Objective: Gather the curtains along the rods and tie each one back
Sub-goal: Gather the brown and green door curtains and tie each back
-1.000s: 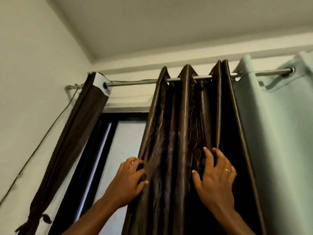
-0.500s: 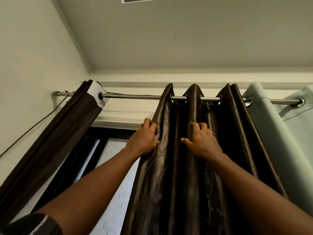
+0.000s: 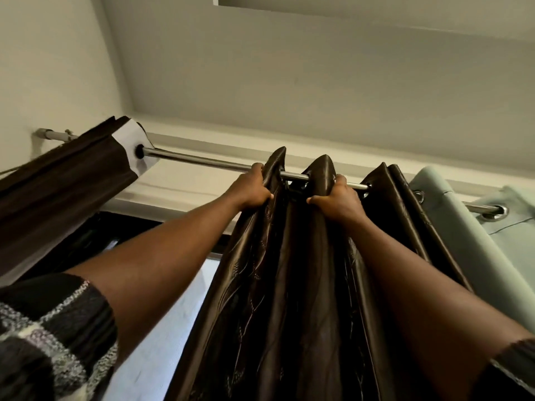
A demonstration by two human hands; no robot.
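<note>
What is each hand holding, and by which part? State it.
The left hand grips the brown curtain at its leftmost fold's top, by the rod; the right hand grips the next fold's top.

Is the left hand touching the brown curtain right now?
Touching. The head view shows the left hand gripping the brown curtain by its leading fold, just below the rod.
</note>
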